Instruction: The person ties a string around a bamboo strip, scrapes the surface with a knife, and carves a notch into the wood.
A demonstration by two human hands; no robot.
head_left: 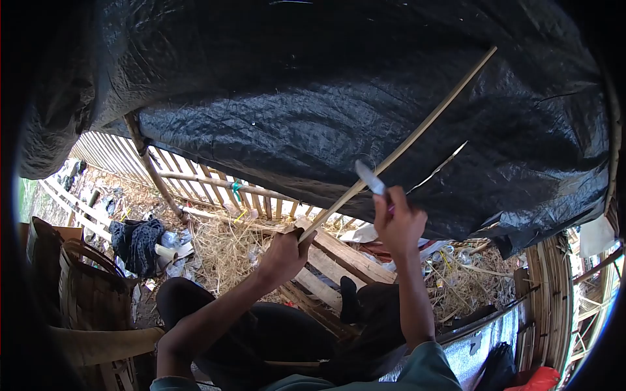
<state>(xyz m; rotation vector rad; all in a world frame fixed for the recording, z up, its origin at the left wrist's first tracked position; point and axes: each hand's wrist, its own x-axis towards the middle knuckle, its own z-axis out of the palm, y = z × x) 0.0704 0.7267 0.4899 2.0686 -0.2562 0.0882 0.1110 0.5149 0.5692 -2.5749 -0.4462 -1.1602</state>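
Observation:
My left hand (285,255) is wrapped round the lower end of a long, thin bamboo strip (417,132), which slants up and away to the right. In my right hand (400,225) is a knife (370,177), its fingers closed on the handle. The pale blade points up and left, right at the strip's edge a short way above my left hand. Most of the knife handle is hidden in the fist; a bit of pink shows there.
A black plastic sheet (274,130) hangs ahead, with a tear at right. Below it stand a slatted fence (251,201) and wooden planks (352,254). Dry shavings (225,251) litter the ground. Dark knitted cloth (137,244) lies left; bamboo slats (548,300) stand right.

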